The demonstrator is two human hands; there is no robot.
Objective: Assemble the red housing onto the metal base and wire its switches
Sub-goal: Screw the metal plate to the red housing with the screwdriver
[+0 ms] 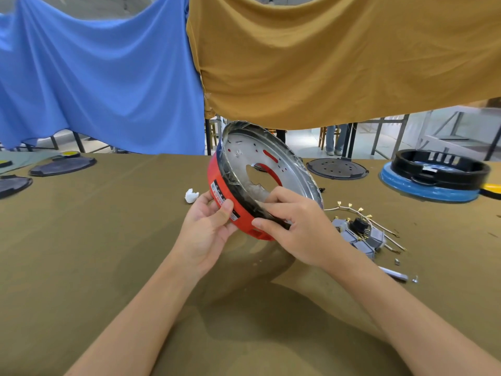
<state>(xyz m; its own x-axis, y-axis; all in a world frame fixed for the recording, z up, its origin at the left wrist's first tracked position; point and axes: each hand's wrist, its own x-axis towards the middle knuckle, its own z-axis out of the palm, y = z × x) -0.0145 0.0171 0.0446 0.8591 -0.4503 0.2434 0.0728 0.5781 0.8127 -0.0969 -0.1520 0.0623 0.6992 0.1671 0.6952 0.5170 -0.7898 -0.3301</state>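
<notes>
Head view: left hand grips the red housing by its labelled wall, tilted up off the table with the metal base seated inside, likely so right hand can pinch its near rim

A blue cloth and a mustard cloth hang behind the olive-covered table. A crumpled white paper wad lies on it. Far right, a black plastic ring sits on a blue round base.
</notes>
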